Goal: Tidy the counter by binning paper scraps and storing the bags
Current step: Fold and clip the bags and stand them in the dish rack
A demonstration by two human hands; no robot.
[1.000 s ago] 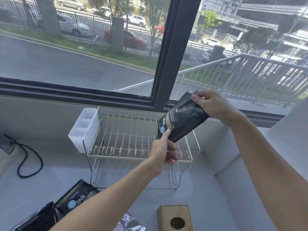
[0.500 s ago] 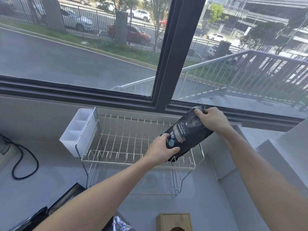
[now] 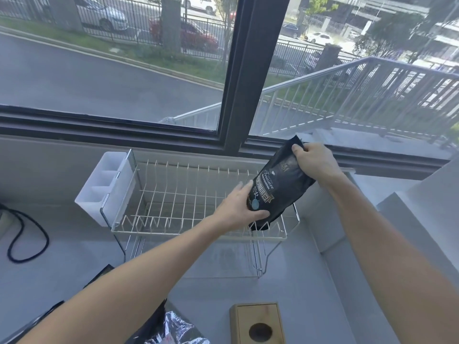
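A black printed bag (image 3: 282,188) stands tilted at the right end of the wire dish rack (image 3: 173,194), its bottom resting among the rack's wires. My right hand (image 3: 314,161) grips the bag's top corner. My left hand (image 3: 239,208) holds its lower left side, thumb under the blue dot on the label. More black bags (image 3: 159,324) lie at the bottom edge of the view, partly hidden by my left forearm; one shows a shiny silver side (image 3: 178,330).
A white cutlery holder (image 3: 104,187) hangs on the rack's left end. A wooden box with a round hole (image 3: 258,324) sits on the grey counter (image 3: 298,281) near me. A black cable (image 3: 27,237) loops at the left. A raised ledge (image 3: 422,219) borders the right.
Both hands have lowered the bag from above the rack down onto the rack's right end. The view has shifted slightly toward the counter.
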